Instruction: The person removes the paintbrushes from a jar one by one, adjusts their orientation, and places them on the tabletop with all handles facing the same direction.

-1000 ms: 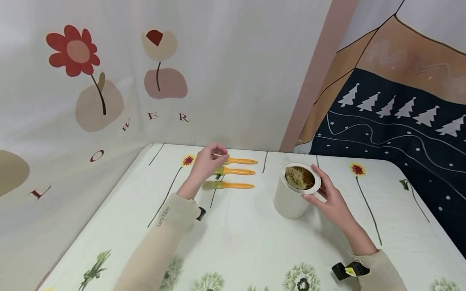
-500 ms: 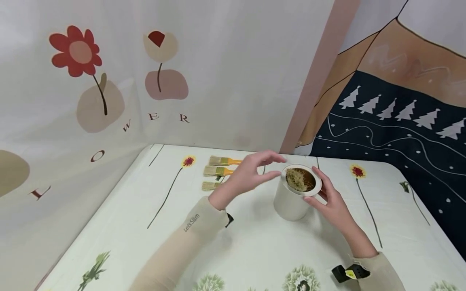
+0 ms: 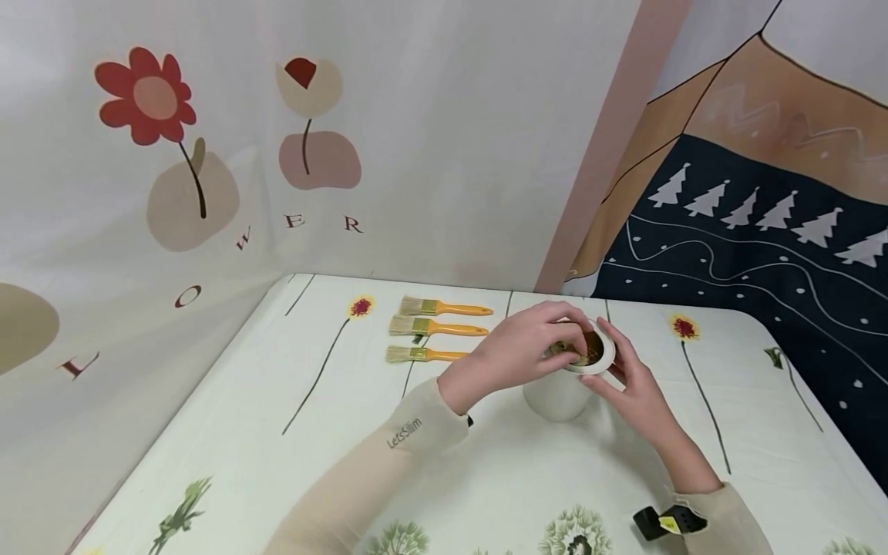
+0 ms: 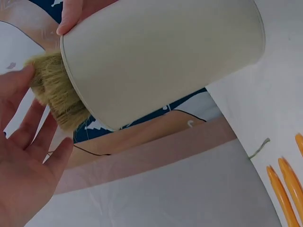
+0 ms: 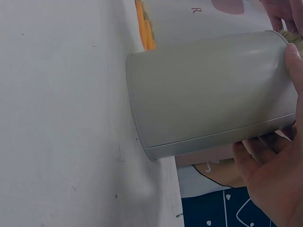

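Observation:
A white cylindrical canister [image 3: 555,397] stands on the table, right of centre in the head view. My right hand [image 3: 634,389] holds it by the rim and side, thumb at the rim, as the right wrist view also shows. Bristles of a paintbrush [image 4: 59,94] stick out of the mouth. At that opening is my left hand [image 3: 530,347], its bent fingers and thumb pinching the bristles; the rest of that brush is hidden inside. Left of the canister lie three paintbrushes with orange handles, the far one [image 3: 447,307], the middle one [image 3: 440,327] and the near one [image 3: 423,354].
A white cloth with printed flowers covers the table [image 3: 333,478]. Behind it hangs a pale curtain [image 3: 444,154] with flower prints and letters. A dark blue fabric with white trees [image 3: 756,231] hangs at the right.
My left hand has moved right from the paintbrushes on the table to the canister's mouth, its fingers bending onto the bristles. My right hand has stayed on the canister.

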`<move>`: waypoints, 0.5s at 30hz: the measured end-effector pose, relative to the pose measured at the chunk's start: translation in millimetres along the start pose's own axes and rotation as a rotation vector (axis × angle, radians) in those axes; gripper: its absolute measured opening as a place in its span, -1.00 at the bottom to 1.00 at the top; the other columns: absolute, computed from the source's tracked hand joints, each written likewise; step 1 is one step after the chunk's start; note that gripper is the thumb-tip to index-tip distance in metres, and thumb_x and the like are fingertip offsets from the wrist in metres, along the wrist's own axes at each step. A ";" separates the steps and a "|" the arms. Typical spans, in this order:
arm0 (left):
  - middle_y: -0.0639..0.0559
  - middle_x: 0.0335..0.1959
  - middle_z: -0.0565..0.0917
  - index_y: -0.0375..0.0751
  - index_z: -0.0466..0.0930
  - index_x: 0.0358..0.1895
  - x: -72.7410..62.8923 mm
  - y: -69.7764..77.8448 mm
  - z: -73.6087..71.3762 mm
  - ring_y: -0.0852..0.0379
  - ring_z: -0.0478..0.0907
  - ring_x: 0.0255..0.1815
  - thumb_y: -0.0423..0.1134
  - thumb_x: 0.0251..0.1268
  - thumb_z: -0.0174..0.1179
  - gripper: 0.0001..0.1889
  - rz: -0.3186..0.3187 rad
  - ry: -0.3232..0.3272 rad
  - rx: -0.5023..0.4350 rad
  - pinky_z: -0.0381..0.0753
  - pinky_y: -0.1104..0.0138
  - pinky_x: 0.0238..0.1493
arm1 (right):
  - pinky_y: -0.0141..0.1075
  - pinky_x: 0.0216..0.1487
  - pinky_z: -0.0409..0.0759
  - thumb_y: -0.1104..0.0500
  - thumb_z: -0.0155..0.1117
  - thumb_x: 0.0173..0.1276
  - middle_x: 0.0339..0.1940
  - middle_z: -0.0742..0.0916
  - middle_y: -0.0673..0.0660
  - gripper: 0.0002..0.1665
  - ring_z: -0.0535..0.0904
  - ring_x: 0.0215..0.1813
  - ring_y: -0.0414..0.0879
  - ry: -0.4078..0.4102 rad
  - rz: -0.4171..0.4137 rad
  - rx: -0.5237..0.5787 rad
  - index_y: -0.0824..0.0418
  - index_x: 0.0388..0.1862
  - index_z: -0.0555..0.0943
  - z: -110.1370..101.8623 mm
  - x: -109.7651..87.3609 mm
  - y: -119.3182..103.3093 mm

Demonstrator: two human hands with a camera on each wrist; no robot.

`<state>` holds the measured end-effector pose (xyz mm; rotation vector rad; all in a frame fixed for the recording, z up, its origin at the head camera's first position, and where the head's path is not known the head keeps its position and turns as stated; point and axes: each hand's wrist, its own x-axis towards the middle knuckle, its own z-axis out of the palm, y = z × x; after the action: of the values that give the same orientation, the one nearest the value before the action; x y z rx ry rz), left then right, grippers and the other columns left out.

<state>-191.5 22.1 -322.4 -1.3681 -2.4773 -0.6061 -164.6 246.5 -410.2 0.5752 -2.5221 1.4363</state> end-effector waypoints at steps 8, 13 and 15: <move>0.09 0.01 0.66 -0.07 0.69 -0.19 2.5 1.3 -5.1 0.17 0.54 0.18 -0.23 0.38 0.27 -0.95 -0.035 0.202 -0.200 0.49 0.56 0.27 | -0.83 0.19 0.25 0.27 0.30 0.40 0.60 0.23 0.30 -0.01 0.23 0.40 -0.59 -0.007 0.017 -0.014 0.02 0.65 -0.01 -0.3 -0.4 -1.5; 0.03 -0.11 0.70 -0.18 0.66 -0.11 -0.8 0.9 -19.9 0.20 0.61 -0.01 -0.32 0.40 0.23 -0.91 -0.037 0.335 -0.355 0.54 0.60 0.17 | -0.82 0.19 0.25 0.24 0.32 0.40 0.61 0.24 0.27 0.00 0.31 0.50 -0.19 -0.009 0.037 -0.029 -0.01 0.65 -0.02 -0.2 -0.3 -2.9; -0.01 -0.15 0.71 -0.23 0.65 -0.11 -3.0 -0.6 -27.4 0.19 0.63 -0.11 -0.34 0.41 0.21 -0.90 -0.023 0.409 -0.391 0.60 0.59 0.04 | -0.83 0.19 0.26 0.25 0.32 0.39 0.60 0.24 0.28 0.00 0.28 0.49 -0.37 -0.009 0.032 -0.016 0.00 0.65 -0.01 -0.1 0.1 -2.7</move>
<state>-190.0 6.7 -299.5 -1.1830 -2.1169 -1.2859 -163.6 245.4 -408.0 0.5415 -2.5584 1.4267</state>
